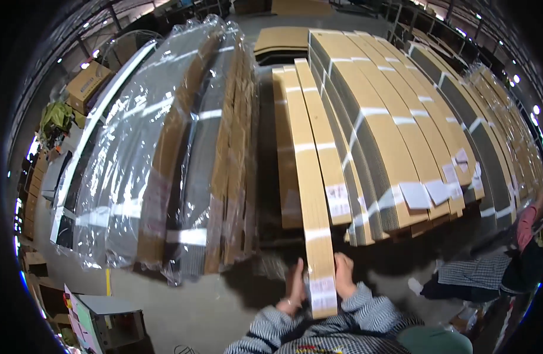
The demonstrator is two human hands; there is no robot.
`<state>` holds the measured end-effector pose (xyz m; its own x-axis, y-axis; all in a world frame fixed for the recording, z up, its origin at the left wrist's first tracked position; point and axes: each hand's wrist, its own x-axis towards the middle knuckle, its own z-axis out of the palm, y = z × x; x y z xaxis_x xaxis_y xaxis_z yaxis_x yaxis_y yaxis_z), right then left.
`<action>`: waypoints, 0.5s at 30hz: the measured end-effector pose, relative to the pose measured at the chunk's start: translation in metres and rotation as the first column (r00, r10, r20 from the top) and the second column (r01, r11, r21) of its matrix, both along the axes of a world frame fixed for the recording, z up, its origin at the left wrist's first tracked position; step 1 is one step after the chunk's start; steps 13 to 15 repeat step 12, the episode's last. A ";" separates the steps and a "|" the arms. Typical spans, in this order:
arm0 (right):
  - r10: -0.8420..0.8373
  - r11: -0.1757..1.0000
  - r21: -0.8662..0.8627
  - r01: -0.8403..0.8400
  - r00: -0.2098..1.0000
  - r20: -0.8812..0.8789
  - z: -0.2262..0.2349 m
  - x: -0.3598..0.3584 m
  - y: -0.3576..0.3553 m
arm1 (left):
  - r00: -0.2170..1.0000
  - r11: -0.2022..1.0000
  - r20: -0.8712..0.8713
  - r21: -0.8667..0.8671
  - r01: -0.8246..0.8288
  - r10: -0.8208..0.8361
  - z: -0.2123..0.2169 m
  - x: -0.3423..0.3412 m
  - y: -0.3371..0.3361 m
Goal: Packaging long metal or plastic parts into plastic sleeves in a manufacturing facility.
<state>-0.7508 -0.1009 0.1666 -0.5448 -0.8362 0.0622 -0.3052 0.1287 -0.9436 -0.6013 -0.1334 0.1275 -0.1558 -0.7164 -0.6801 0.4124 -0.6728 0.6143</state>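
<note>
A long, narrow bundle of flat brown cardboard (314, 194), bound with white bands, points away from me with its near end close to my body. A white label (323, 289) is stuck on that near end. My left hand (294, 285) grips the bundle's left side, and my right hand (344, 275) presses on its right side, so the bundle sits between both palms. Some fingertips are hidden beneath the cardboard. The bundle's far part lies alongside another strapped cardboard bundle (327, 159) with a label at its near end.
Right of the bundle stand tall strapped cardboard stacks (395, 135) with white paper sheets. Plastic-wrapped stacks (135, 147) fill the left. At the lower right is another person (478, 274). An open-fronted box (112, 321) stands at the lower left on the grey floor.
</note>
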 end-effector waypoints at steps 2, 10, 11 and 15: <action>-0.170 0.978 0.142 0.151 0.977 0.132 -0.024 0.012 0.023 | 0.957 0.990 0.288 -0.137 0.019 0.022 -0.020 -0.006 0.031; -0.329 0.723 0.675 0.145 0.932 0.152 -0.241 -0.002 0.031 | -0.297 0.008 0.947 0.300 0.954 -0.126 -0.171 0.038 0.014; -0.439 0.692 0.702 0.171 0.871 0.221 -0.258 -0.017 0.031 | -0.287 -0.022 0.951 0.286 0.958 -0.117 -0.170 0.025 0.003; -0.449 0.694 0.696 0.185 0.867 0.217 -0.262 -0.025 0.026 | -0.201 0.026 0.960 0.210 0.977 -0.194 -0.155 0.017 -0.010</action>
